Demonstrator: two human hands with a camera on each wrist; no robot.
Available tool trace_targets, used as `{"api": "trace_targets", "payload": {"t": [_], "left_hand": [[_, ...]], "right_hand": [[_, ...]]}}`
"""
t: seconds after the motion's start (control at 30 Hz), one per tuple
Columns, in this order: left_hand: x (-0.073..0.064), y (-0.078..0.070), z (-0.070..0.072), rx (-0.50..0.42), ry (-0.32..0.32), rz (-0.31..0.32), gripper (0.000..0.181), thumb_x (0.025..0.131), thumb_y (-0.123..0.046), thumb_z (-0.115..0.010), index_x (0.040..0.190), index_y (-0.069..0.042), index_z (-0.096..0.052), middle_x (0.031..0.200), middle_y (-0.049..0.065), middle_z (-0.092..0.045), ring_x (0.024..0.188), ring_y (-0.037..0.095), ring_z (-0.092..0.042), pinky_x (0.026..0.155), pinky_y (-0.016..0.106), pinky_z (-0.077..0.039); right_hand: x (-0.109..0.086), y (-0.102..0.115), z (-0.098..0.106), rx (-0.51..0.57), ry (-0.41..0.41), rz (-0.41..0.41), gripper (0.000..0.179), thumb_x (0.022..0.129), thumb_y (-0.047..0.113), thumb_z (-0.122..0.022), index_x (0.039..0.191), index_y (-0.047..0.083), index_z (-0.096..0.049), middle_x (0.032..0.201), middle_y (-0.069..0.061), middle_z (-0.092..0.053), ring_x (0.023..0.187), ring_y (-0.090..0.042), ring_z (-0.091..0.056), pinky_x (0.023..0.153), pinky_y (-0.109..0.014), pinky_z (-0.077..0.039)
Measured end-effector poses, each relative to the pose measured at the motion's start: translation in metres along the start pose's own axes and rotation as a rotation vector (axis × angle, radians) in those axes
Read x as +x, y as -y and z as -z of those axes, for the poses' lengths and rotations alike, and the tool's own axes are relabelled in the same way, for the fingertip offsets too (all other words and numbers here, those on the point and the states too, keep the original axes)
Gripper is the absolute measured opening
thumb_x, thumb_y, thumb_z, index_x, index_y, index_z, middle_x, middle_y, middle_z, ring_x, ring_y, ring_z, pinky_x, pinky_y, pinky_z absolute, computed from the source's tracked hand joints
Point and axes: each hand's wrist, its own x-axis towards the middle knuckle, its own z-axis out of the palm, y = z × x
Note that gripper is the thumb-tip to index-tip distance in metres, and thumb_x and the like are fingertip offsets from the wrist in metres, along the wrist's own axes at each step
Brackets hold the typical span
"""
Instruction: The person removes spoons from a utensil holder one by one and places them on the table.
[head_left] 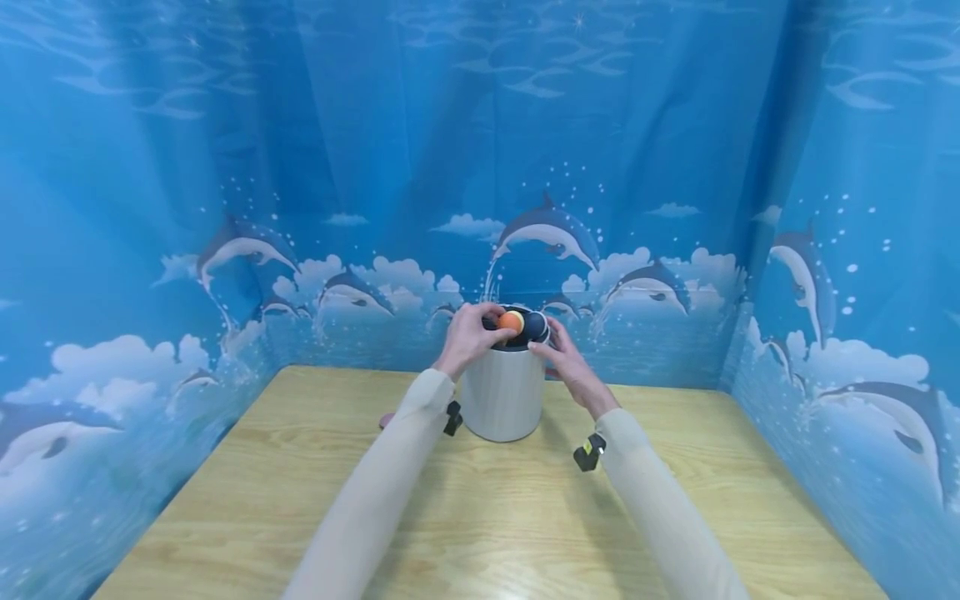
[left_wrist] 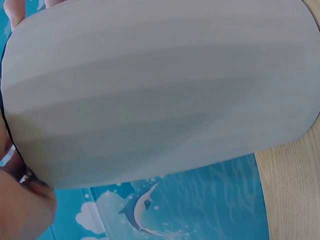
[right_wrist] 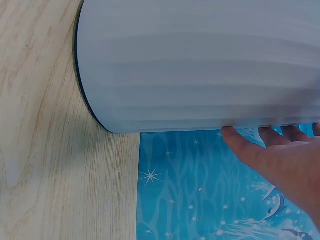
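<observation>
The left hand pinches an orange ball between thumb and fingers, at the mouth of a white bin that stands upright between the two hands. The right hand is spread, its fingers nearly straight and their tips touching the bin's outer side. A dark ball sits between the hands, just beside the orange one. Below both hands stretches a pale wood-grain table, shaded alongside the forearms and catching a bright glare between them at the near edge of view. A small pinkish thing, partly hidden by the left sleeve, lies on the table below and left of the left hand. Beyond the hands and off to either side hang blue sheets printed with leaping dolphins, white clouds, bubbles and rippling water, enclosing the table's far and side edges.
</observation>
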Motion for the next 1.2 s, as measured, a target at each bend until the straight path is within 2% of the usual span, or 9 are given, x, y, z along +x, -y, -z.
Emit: {"api": "trace_targets", "payload": {"t": [0.17,0.3,0.53,0.77,1.1,1.2], "left_hand": [[0.001,0.005,0.004,-0.076,-0.017,0.002,0.032,0.085,-0.028,-0.078,0.113,-0.015,-0.071,0.099,0.003,-0.069,0.086,0.019,-0.06,0.077,0.034,-0.055],[0.001,0.01,0.01,-0.146,-0.018,0.017,0.031,0.086,-0.029,-0.076,0.113,-0.015,-0.071,0.095,0.003,-0.069,0.081,0.02,-0.058,0.072,0.03,-0.052],[0.002,0.02,0.018,-0.244,0.018,0.025,0.03,0.086,-0.031,-0.075,0.113,-0.017,-0.072,0.097,0.003,-0.07,0.086,0.021,-0.061,0.082,0.037,-0.054],[0.002,0.023,0.022,-0.336,0.06,0.047,0.029,0.086,-0.03,-0.076,0.112,-0.018,-0.073,0.101,0.004,-0.071,0.092,0.022,-0.063,0.091,0.043,-0.054],[0.004,0.019,0.03,-0.394,0.181,0.105,0.025,0.088,-0.03,-0.074,0.108,-0.014,-0.072,0.11,0.007,-0.071,0.103,0.024,-0.063,0.099,0.046,-0.049],[0.004,0.02,0.032,-0.421,0.205,0.105,0.023,0.089,-0.03,-0.074,0.106,-0.015,-0.072,0.11,0.006,-0.071,0.104,0.024,-0.063,0.1,0.048,-0.047]], "right_hand": [[0.008,-0.01,0.001,-0.002,-0.028,0.014,0.084,0.094,0.045,-0.062,0.157,0.035,-0.008,0.167,0.0,-0.001,0.153,-0.029,-0.006,0.116,-0.065,-0.02],[0.008,-0.012,0.001,-0.007,-0.038,0.034,0.083,0.094,0.045,-0.062,0.157,0.033,-0.01,0.167,-0.001,-0.003,0.153,-0.029,-0.008,0.116,-0.065,-0.022],[0.007,-0.012,0.0,-0.004,-0.046,0.039,0.083,0.094,0.043,-0.063,0.157,0.032,-0.01,0.167,-0.002,-0.004,0.153,-0.029,-0.009,0.115,-0.065,-0.022],[0.008,-0.013,0.001,-0.007,-0.044,0.037,0.084,0.094,0.044,-0.063,0.157,0.032,-0.009,0.167,-0.002,-0.003,0.153,-0.029,-0.008,0.116,-0.065,-0.022],[0.004,-0.008,0.001,0.001,-0.025,0.029,0.085,0.094,0.044,-0.062,0.158,0.032,-0.007,0.167,-0.001,-0.001,0.153,-0.029,-0.006,0.116,-0.065,-0.019],[0.001,-0.004,0.0,0.007,-0.02,0.015,0.086,0.094,0.042,-0.063,0.158,0.031,-0.006,0.167,-0.002,0.0,0.153,-0.029,-0.005,0.116,-0.065,-0.02]]}}
